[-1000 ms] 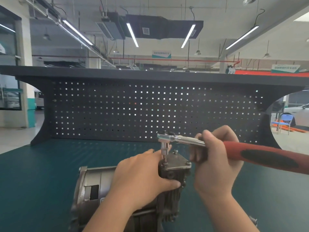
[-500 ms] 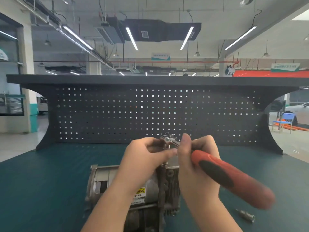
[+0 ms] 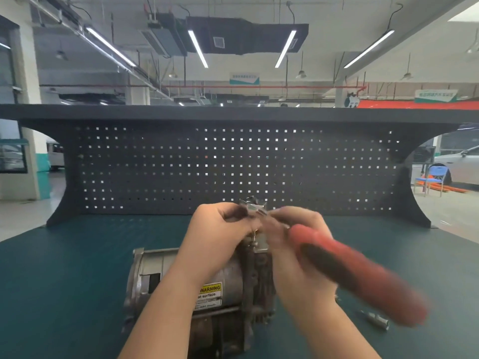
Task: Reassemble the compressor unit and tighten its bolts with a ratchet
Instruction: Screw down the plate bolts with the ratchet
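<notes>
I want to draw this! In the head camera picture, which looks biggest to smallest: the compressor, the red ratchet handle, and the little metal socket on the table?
1. compressor
2. red ratchet handle, though it is blurred and near the camera
3. metal socket

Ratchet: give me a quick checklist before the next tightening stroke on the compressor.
1. Right hand grips the ratchet near its red handle: ok.
2. Left hand fingers pinch at the ratchet head: ok.
3. Ratchet seated on a bolt: cannot tell, blurred and hidden by the hands.
4. Compressor lying steady on the green bench: ok.
5. Loose socket clear of the swing: not ok, it lies right beside the handle's end.
</notes>
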`<state>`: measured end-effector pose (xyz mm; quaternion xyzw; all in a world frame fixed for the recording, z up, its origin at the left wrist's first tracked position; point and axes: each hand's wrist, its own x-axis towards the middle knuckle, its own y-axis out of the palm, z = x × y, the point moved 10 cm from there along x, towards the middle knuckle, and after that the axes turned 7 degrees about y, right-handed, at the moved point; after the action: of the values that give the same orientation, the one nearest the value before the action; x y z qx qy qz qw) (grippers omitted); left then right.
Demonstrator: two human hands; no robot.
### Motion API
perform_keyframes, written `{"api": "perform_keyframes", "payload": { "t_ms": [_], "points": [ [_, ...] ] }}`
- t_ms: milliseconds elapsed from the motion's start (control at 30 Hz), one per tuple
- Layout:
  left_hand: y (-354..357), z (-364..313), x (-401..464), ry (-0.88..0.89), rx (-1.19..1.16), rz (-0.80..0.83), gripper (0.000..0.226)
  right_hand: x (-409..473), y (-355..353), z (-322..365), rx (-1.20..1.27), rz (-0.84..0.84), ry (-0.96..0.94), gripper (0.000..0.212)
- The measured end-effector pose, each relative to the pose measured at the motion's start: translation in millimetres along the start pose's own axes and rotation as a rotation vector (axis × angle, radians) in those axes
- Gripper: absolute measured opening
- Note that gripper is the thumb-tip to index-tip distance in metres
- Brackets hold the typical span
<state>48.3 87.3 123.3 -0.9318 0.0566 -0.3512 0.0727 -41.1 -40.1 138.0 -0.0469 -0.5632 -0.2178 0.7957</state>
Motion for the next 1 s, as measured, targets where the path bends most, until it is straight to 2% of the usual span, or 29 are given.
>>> {"api": "perform_keyframes", "payload": {
  "t_ms": [67,133,167,200,233,300,367,400,433,500,600,667,767,833,967,1000],
  "points": [
    [0,-3,0,0.033,0.011,-0.001,0.010,2,-26,-49,0.256,-0.244,0.405,0.015],
    [2,0,0,0.022,0.000,0.009,0.011,-8,-22,-97,0.597,-0.318,0.784,0.020],
    [3,3,1,0.011,0.011,0.010,0.011,-11,-17,-107,0.705,-0.325,0.875,0.022],
    [3,4,1,0.006,0.028,0.009,0.010,-10,-17,-106,0.705,-0.323,0.872,0.023],
    [4,4,2,0.001,0.041,0.004,0.009,-5,-21,-94,0.621,-0.311,0.775,0.024],
    [7,4,1,-0.005,0.004,0.005,0.007,10,-28,-45,0.252,-0.219,0.393,0.026],
    [12,-2,-2,0.036,-0.006,0.066,0.008,12,-1,-7,-0.168,0.031,0.063,0.014],
    [15,-4,-3,0.043,-0.022,0.099,0.009,7,11,2,-0.270,0.122,-0.046,0.006],
    [15,-2,-4,0.025,-0.071,0.114,0.011,3,16,6,-0.275,0.163,-0.089,0.011],
    [8,2,-3,-0.002,-0.116,0.071,0.011,1,15,6,-0.167,0.156,-0.070,0.021],
    [0,2,-2,0.007,-0.075,-0.014,0.010,7,-6,-5,0.047,0.024,0.018,0.008],
    [0,4,-2,-0.009,-0.061,-0.030,0.010,13,-19,-13,0.113,-0.025,0.061,0.009],
    [-1,6,-1,-0.002,-0.025,-0.038,0.014,14,-19,-15,0.136,-0.001,0.052,0.017],
    [-4,4,-1,0.009,-0.023,-0.052,0.013,11,-10,-12,0.130,0.053,0.016,0.013],
    [-2,1,-3,0.032,-0.020,-0.009,0.018,0,4,5,-0.125,0.144,-0.162,0.010],
    [-1,1,-3,0.028,-0.014,-0.002,0.019,1,3,3,-0.107,0.145,-0.141,0.008]
  ]
}}
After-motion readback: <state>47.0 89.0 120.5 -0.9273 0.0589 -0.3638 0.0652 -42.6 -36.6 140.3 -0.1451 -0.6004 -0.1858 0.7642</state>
